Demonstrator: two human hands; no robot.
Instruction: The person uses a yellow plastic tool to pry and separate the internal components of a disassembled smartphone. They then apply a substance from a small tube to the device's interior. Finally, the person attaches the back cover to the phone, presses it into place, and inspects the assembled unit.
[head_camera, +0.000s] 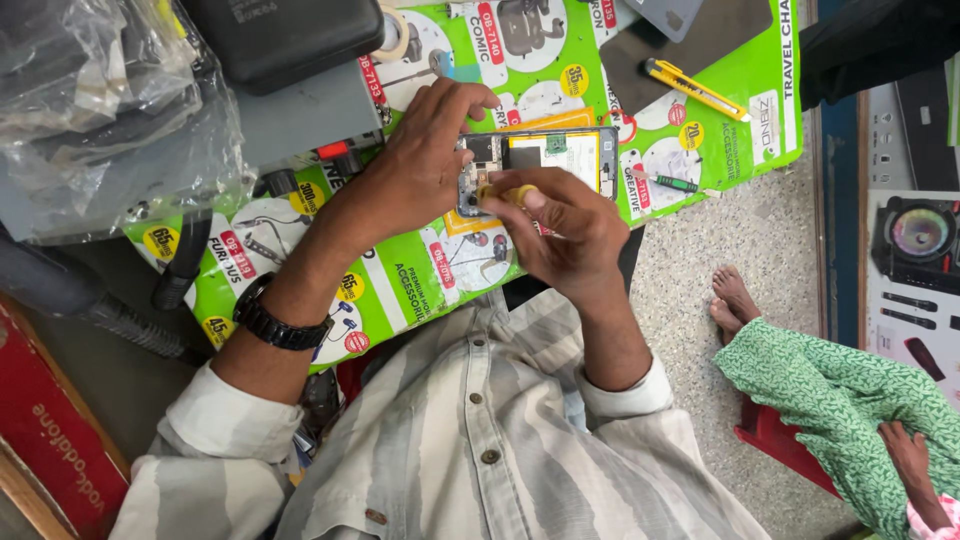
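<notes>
Yellow box cutter (694, 89) top rt; plastic bags (100, 110) left; bystander's bare feet (733, 300).

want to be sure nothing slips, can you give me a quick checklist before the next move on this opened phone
1. Left hand steadies the opened phone at its left end: ok.
2. Right hand grips the yellow-handled tool over the phone: ok.
3. Tool tip seated on a screw: cannot tell, fingers hide it.
4. Phone lies flat on the green printed sheet: ok.
5. Yellow utility knife and small green screwdriver lie apart from both hands: ok.
6. Loose screws kept safe: cannot tell.
</notes>
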